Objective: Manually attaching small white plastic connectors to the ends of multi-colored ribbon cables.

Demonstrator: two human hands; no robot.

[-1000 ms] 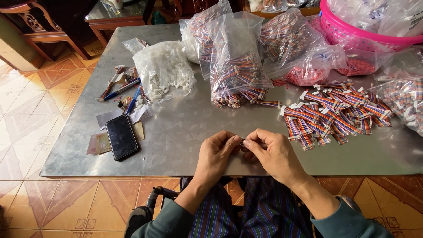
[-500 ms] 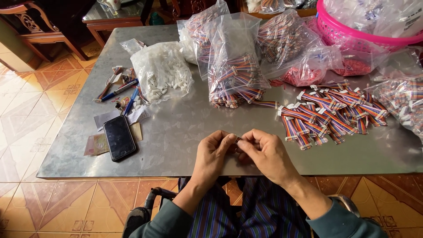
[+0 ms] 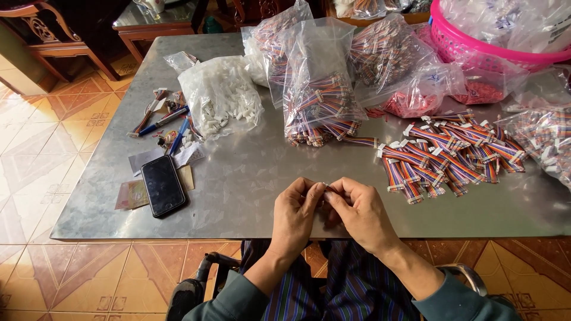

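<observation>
My left hand (image 3: 295, 211) and right hand (image 3: 357, 211) stay together, fingers pinched on what looks like a small white plastic connector (image 3: 324, 185), unchanged above the grey metal desk (image 3: 250, 178).

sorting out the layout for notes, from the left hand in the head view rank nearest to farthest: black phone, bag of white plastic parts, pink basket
1. black phone, to the left of the left hand, near the table's front edge.
2. bag of white plastic parts, farther back and left.
3. pink basket, at the far right corner.
</observation>
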